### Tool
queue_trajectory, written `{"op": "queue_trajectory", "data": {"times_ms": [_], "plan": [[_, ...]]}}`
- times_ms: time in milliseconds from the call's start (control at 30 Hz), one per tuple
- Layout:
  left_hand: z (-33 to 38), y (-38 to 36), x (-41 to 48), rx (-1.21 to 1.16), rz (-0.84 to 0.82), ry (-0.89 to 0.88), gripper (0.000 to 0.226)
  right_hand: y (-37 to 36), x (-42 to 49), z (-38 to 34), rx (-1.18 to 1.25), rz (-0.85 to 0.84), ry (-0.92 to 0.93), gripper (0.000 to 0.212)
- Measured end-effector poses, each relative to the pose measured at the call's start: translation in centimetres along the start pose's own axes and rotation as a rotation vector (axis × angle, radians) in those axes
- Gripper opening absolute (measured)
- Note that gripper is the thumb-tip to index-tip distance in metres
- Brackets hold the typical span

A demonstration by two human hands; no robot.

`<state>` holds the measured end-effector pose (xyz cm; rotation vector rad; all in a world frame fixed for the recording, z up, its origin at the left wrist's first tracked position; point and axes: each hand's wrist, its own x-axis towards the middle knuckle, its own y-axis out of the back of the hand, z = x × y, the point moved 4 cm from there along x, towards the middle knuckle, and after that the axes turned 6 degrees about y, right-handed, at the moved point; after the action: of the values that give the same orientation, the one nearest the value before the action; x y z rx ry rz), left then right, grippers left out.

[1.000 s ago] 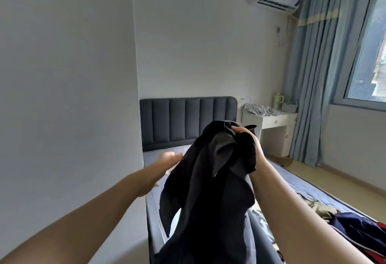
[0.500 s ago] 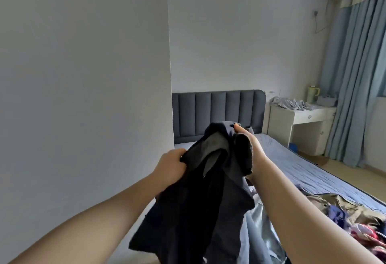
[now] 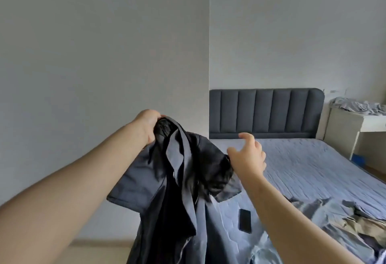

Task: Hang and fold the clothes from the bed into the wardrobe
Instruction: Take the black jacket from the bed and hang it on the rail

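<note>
A dark grey short-sleeved shirt (image 3: 173, 182) hangs in the air in front of me. My left hand (image 3: 147, 125) grips its collar at the top. My right hand (image 3: 248, 157) is just right of the shirt's shoulder, fingers spread and relaxed, holding nothing. The shirt drapes down past the bottom of the view, over the near left corner of the bed (image 3: 302, 165). More crumpled clothes (image 3: 342, 224) lie on the bed at the lower right. No wardrobe is in view.
A black phone (image 3: 245, 220) lies on the blue bedspread near the shirt. A dark padded headboard (image 3: 265, 113) stands against the far wall. A white desk (image 3: 359, 121) with crumpled cloth on it stands at the right. A plain wall (image 3: 100, 65) fills the left.
My left hand has lifted the shirt by its collar and moved left. My right hand has let go of the shirt and opened. The view has turned left.
</note>
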<state>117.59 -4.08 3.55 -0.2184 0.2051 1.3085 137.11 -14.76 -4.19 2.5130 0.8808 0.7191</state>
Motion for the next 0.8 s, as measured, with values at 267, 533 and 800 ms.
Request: {"op": "queue_trajectory", "data": {"times_ms": [267,533,800], "plan": [[1.1,6.7,-6.8,-0.070,0.175,-0.120,0.024,-9.2,-8.3,-8.9,0.111,-0.808,0.545,0.087],[-0.1,16.7,-13.7,0.456,0.019,-0.074,0.043,-12.7,-10.1,-13.3,0.213,-0.831,0.491,0.032],[-2.4,31.3,-22.2,0.916,0.305,0.087,0.034,-17.2,-18.2,-23.6,0.809,-1.229,0.254,0.027]]}}
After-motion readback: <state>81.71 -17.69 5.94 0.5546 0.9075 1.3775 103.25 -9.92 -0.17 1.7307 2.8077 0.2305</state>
